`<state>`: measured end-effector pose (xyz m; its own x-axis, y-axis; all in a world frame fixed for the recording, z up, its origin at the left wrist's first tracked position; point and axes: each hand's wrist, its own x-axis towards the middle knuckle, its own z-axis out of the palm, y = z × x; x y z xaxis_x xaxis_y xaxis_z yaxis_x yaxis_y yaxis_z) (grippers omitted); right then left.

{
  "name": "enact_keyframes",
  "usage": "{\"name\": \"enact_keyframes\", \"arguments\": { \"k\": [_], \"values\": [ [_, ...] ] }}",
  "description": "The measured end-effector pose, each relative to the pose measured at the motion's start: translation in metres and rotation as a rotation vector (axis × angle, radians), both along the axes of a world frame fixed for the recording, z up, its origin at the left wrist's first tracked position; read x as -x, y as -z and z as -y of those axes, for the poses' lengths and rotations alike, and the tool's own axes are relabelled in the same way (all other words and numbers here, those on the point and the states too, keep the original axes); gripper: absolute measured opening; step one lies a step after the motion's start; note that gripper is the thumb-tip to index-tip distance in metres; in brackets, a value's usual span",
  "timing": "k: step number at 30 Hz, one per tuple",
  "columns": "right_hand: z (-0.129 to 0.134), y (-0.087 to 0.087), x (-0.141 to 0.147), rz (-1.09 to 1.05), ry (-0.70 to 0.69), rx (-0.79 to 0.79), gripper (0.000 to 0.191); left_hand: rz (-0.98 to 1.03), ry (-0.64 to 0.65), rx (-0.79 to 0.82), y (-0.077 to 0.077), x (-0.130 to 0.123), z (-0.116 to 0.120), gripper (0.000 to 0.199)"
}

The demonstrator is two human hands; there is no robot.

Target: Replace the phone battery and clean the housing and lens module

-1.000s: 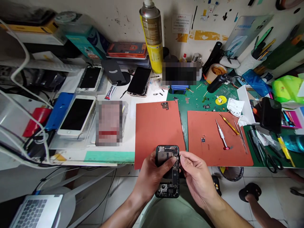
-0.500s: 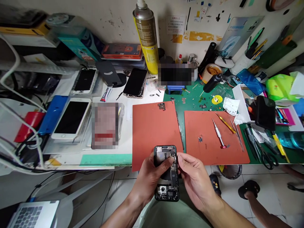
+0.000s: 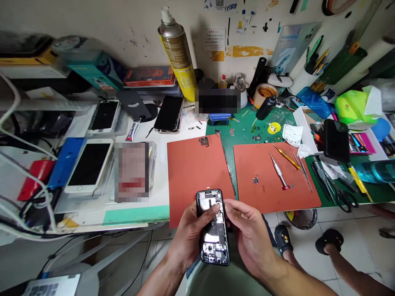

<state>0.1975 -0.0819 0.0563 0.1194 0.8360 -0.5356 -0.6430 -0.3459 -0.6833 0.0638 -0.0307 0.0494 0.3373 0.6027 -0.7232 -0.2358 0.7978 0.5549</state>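
An opened phone [image 3: 213,236] with its inner parts showing stands out over the desk's front edge. My left hand [image 3: 191,230] is closed round its left side, the thumb lying across the inside near the top. Close against the phone's upper right edge is my right hand [image 3: 247,228], thumb and fingers pressed together; whatever they may hold is hidden. A small metal part [image 3: 204,141] rests on the left red-brown mat [image 3: 193,172]. On the right mat [image 3: 247,164] lie a small square part [image 3: 255,180], a silver screwdriver [image 3: 279,170] and a gold one [image 3: 287,158].
White-framed phone [image 3: 90,165] and other phones are at the left. Behind the mats stand a yellow spray can [image 3: 180,57] and a blue stand [image 3: 220,119]. Scissors [image 3: 347,201] lie at the right. Another person's feet in dark clogs [image 3: 329,241] show on the floor.
The view has shifted, so the desk items appear slightly further left. The phone is tilted a little differently and its inside looks brighter. Both hands keep nearly the same pose.
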Motion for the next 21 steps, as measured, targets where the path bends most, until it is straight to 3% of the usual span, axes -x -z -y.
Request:
{"name": "enact_keyframes", "arguments": {
  "k": [4, 9, 21],
  "values": [
    [-0.0037, -0.0024, 0.0011, 0.002, -0.004, -0.018, 0.047, -0.018, 0.027, -0.008, 0.0005, 0.0011, -0.0007, 0.048],
    [-0.0063, 0.0017, 0.0066, -0.057, 0.066, 0.065, 0.044, -0.03, 0.056, -0.047, 0.0031, 0.0055, -0.0009, 0.044],
    [-0.0064, 0.0017, 0.0058, -0.169, 0.073, 0.055, 0.041, -0.031, 0.083, -0.065, 0.0042, 0.0068, -0.0017, 0.044]
  ]
}}
